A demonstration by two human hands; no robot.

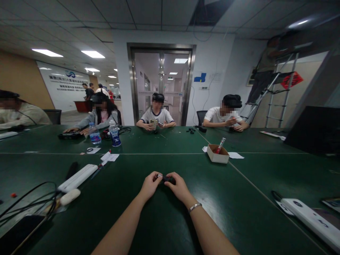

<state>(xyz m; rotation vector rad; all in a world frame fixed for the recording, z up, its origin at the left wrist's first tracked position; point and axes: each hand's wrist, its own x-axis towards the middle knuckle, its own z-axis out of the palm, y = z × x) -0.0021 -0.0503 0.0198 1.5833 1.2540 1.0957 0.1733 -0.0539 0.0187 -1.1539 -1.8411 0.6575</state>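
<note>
Forearms enter from 6 o'clock over green table [239,184]. White power strip [78,177] at 9 o'clock of the hands. Cardboard box [217,156] at 2 o'clock, red-tipped pen [221,144] leaning inside. Two water bottles [114,133] upright at 10 o'clock. Left hand [150,185] and right hand [178,187] meet mid-table, both pinching small black part [169,179] between their fingertips, just above the tabletop. Bracelet [194,207] on right wrist.

Left hand [150,185], right hand [180,186] (black part [169,179] between)
</note>
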